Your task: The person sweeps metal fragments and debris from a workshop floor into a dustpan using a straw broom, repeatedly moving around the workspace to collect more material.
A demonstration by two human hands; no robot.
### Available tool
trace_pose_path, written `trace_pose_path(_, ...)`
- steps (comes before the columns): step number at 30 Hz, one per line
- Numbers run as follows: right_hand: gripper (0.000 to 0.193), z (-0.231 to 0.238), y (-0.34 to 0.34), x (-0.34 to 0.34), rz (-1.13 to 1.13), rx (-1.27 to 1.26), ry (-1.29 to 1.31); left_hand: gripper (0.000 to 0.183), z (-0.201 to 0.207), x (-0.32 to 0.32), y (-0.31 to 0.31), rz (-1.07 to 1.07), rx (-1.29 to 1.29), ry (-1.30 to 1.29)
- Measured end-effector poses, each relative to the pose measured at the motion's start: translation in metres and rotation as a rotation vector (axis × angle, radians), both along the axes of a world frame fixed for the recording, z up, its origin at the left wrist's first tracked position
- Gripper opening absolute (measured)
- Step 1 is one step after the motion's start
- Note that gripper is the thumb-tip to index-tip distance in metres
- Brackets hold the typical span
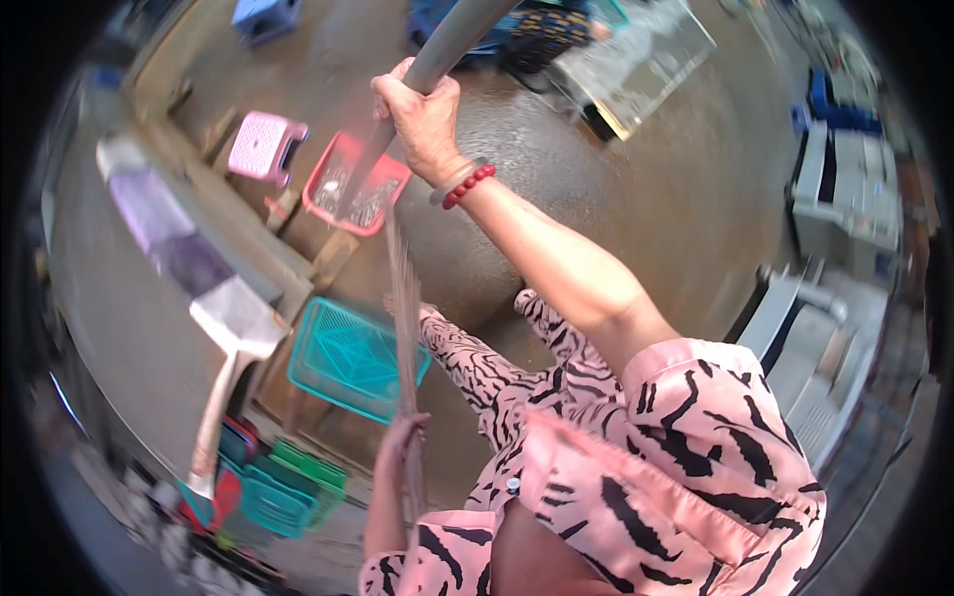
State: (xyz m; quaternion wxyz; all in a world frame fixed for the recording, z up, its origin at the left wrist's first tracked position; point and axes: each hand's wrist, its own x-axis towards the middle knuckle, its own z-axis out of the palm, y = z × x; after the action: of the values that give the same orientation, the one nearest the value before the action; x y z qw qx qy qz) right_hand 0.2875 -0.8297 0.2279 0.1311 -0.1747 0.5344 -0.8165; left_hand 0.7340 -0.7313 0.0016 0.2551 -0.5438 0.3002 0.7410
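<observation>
R hand (425,121): fingers closed round grey pole (455,42) | pole slants, blurred lower length over pink basin (348,152) | L hand (399,437): at thin brownish strip (404,318), blurred, can't tell grip | strip passes over teal crate (343,358)

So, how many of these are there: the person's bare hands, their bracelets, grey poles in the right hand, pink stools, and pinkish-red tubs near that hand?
Hands: 2 (right hand, left hand)
Bracelets: 2 (red beads, pale bangle)
Grey pole: 1
Pink stool: 1
Pinkish-red tub: 1
Total: 7
</observation>
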Motion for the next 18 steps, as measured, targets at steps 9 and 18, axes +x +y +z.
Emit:
trace_pose_path(9,0.014,0.077,0.257,-0.116,-0.008,-0.083,-0.097,0.039,0.126,-0.049,0.007,-0.507,-0.435,-0.141)
trace_pose_path(18,0.029,0.086,0.454,-0.101,-0.092,0.078,-0.069,0.031,0.231,-0.11,-0.082,-0.745,-0.185,-0.208)
